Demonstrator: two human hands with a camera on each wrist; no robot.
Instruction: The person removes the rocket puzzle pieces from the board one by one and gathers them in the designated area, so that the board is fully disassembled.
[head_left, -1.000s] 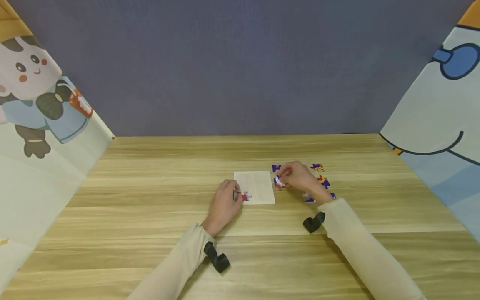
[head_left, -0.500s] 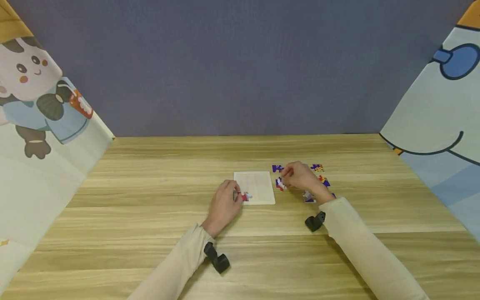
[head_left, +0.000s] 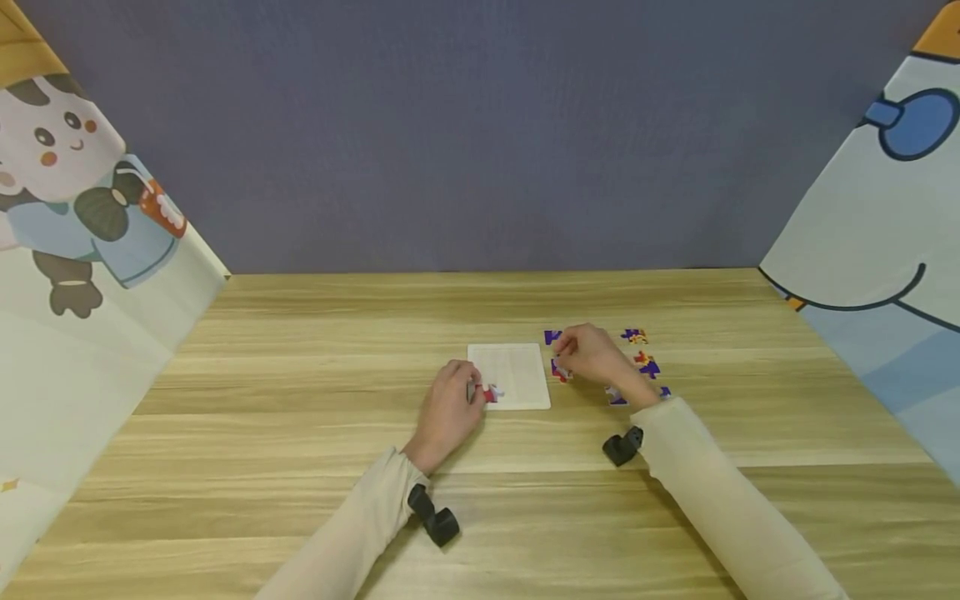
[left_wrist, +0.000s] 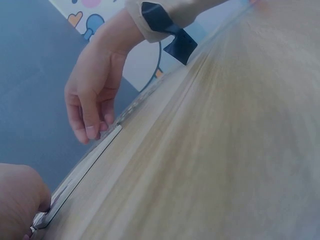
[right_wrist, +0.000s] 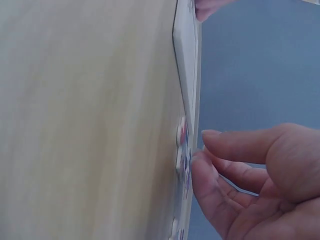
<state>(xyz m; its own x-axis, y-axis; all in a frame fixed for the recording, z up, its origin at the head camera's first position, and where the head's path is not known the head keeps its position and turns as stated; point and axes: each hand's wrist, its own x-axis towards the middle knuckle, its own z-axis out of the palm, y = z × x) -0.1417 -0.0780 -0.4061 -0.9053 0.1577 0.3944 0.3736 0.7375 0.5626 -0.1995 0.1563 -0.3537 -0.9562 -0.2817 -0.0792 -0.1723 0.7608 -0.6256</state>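
Note:
At the table's middle lies a square, pale puzzle tray [head_left: 513, 367]. A red and white jigsaw piece [head_left: 491, 392] sits in its lower left corner. My left hand [head_left: 450, 408] grips the tray's left edge, fingertips beside that piece and partly covering it. To the right of the tray, my right hand [head_left: 592, 354] hovers over a red, white and purple jigsaw piece [head_left: 560, 372]. In the right wrist view, its bent thumb and fingers [right_wrist: 205, 187] are close to the pieces, with nothing visible between them.
Several more jigsaw pieces lie around the right hand: a purple one [head_left: 552, 337] behind, yellow and purple ones [head_left: 636, 336] farther right, and one [head_left: 617, 397] near the wrist. A dark wall [head_left: 480, 150] stands behind the wooden table [head_left: 300, 400].
The red, white and purple piece has shifted slightly right and turned a little under my right hand. That hand moved slightly right, then back left. The left hand and tray stay put.

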